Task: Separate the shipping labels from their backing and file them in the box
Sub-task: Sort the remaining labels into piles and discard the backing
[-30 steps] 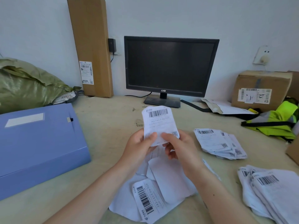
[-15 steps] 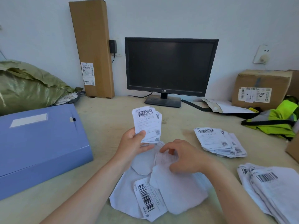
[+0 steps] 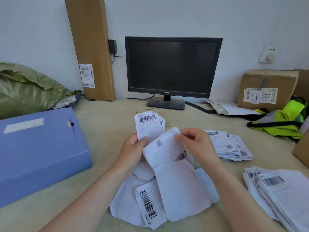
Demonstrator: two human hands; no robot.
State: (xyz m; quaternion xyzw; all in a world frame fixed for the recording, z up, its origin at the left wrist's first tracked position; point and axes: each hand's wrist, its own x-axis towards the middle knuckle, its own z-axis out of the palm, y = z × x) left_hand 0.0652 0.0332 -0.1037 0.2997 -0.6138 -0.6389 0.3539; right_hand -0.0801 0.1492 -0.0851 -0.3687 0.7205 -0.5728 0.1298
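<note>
Pale wall (image 3: pixel 184 15), beige desk (image 3: pixel 107 118), monitor (image 3: pixel 172 66)

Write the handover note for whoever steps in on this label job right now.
Left hand: grip shut on a small stack of peeled labels, held upright.
Right hand: pinching the top edge of a label sheet, bent over, apparently mid-peel.
Backing scraps lie under the hands; one label rests face up among them.
Two label piles sit to the right: the farther and the nearer.
Blue file box, left, is closed; nothing visibly filed.
Left: finish this peel, work through the sheets, open the box, file.
</note>
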